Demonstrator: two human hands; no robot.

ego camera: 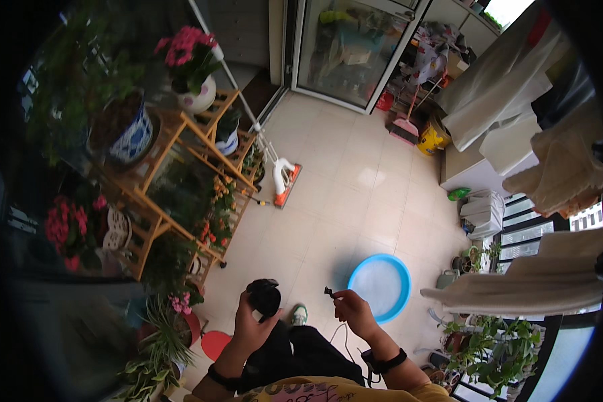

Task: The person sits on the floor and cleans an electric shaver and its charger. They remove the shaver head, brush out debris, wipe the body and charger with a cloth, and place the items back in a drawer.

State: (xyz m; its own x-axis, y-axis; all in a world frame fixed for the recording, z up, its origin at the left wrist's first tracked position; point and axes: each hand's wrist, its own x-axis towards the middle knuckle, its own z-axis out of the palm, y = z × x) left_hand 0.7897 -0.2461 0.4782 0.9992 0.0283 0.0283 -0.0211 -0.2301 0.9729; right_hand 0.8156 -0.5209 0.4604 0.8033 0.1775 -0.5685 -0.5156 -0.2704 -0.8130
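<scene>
Before my lap at the lower centre, my left hand [254, 324] is closed around a black rounded object [265, 297], whose exact kind I cannot tell. To its right, my right hand [353, 311] pinches a small black piece [328, 291] between thumb and fingertips; it looks like a clip or plug, too small to be sure. A thin cable [346, 341] hangs below that hand towards my lap. The two hands are apart. Just beyond my right hand, a blue plastic basin [407, 281] stands on the tiled floor.
A wooden plant stand [166, 226] with potted flowers fills the left. A squeeze mop [284, 183] leans beside it. Farther off are a glass door [346, 50], a pink broom [404, 125] and a yellow bucket [432, 135]. Hanging cloths [522, 296] and potted plants [502, 346] line the right.
</scene>
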